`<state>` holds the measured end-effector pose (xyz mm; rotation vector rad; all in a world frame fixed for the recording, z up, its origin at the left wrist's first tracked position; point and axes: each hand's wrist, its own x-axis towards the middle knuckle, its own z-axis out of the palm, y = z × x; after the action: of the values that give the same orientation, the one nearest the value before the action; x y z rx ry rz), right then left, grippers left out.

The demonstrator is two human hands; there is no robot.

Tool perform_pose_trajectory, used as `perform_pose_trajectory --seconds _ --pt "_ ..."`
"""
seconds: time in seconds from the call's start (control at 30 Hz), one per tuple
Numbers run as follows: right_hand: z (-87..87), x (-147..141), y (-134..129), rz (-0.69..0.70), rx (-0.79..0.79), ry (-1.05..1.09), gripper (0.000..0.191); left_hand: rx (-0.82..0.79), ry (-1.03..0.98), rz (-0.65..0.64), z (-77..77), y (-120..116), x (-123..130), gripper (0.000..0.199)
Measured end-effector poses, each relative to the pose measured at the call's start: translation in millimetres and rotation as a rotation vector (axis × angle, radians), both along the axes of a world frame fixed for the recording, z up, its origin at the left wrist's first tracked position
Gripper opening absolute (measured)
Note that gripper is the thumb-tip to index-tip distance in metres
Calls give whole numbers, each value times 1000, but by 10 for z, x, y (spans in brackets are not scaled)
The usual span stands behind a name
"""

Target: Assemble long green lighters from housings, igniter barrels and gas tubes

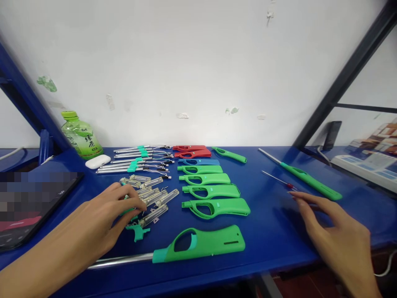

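Evidently, the left hand point(115, 209) sits low over the clear cylinders point(154, 215), which lie in a loose heap on the left of the worktop point(269, 236), and its curled fingers hide part of them. Its grip is narrow, thumb near the fingers, but I cannot tell whether it closes on anything, since bits of teal plastic poke out around it. One teal piece point(138, 233) lies in plain sight just nearer than the fingers. On the right, the fingertips of the right hand point(336, 229) come close together beside a thin screwdriver point(275, 178) with a red collar; its far end is lost near the fingers, so whether they hold it or merely touch it is unclear. Along the near edge lies a green lighter point(217, 245), its metal tube partly covered by the left forearm. Farther back, metal rods point(119, 167) with wires overlap too closely to count, left of the row of handle shells point(232, 206). At the far left stands a bottle point(83, 140); nearer, a dark screen device point(58, 207) is cut off by the frame, its display pixelated.
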<state>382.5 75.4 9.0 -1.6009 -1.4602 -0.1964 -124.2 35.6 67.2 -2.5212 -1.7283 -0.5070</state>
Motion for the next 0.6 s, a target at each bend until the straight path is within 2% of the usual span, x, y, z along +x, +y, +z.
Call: perform_pose_trajectory --seconds 0.2,0.43,0.6 --pt "-4 -5 3 -25 -10 22 40 13 22 13 27 -22 76 47" --pt "12 -25 -22 -41 -40 47 42 -6 62 29 -55 -27 34 41" --pt "-1 -10 -17 -41 -27 49 40 8 82 18 -27 5 40 37"
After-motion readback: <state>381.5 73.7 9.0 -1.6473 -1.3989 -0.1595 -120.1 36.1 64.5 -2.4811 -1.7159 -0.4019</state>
